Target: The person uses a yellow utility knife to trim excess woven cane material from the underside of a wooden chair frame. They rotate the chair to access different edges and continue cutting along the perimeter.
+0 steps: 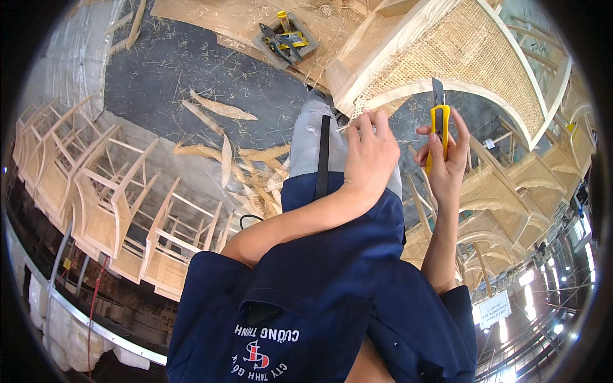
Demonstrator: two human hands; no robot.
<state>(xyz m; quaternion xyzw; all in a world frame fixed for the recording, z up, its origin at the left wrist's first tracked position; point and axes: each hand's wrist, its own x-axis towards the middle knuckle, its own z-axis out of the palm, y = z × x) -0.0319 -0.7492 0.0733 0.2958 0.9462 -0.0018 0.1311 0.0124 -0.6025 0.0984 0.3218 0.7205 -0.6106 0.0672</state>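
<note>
While pinched by right grip (449, 164), 1 yellow knife (439, 121), dark blade (438, 91) bare; left grip (371, 156), hold unclear.

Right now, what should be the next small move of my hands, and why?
Perhaps bring the yellow knife slowly toward the lower left corner of the woven panel: your right hand holds it with its blade out, to the right of that corner, where your left hand is.

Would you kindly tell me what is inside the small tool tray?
The tool tray holds a dark plier-like tool and some yellow items; whatever lies beneath them is covered.
</note>
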